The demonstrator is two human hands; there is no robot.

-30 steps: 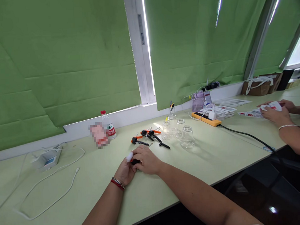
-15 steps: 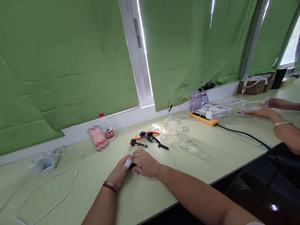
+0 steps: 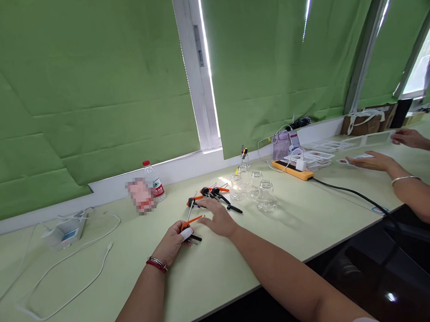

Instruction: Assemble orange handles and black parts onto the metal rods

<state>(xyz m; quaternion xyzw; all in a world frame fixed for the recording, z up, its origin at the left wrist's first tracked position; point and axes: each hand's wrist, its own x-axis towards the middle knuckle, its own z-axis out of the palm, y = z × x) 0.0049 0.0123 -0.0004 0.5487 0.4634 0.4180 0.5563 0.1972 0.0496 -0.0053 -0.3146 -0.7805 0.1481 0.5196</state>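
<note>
My left hand [image 3: 174, 241] is closed round an orange-and-black tool [image 3: 191, 226] with a thin metal rod that points up and away. A white wrap covers its thumb. Just to the right, my right hand [image 3: 219, 220] is open, its fingers stretched forward over the near side of several similar tools [image 3: 205, 192]. Whether its fingertips touch them I cannot tell. One loose black piece [image 3: 234, 209] lies beside that hand. Behind it to the right stand several clear jars [image 3: 266, 196], with small coloured items in the rear one.
A water bottle [image 3: 159, 189] and a blurred pink item [image 3: 141, 195] stand at the back. White cables [image 3: 82, 299] and a socket strip [image 3: 73, 231] lie left. An orange power strip [image 3: 292, 171] and a purple bottle [image 3: 280, 146] sit right, near a co-worker's hands [image 3: 375, 161] holding a card.
My right hand has come away from my left and reached forward to the tools, opening. The tool in my left hand now shows. The co-worker's hands have moved apart.
</note>
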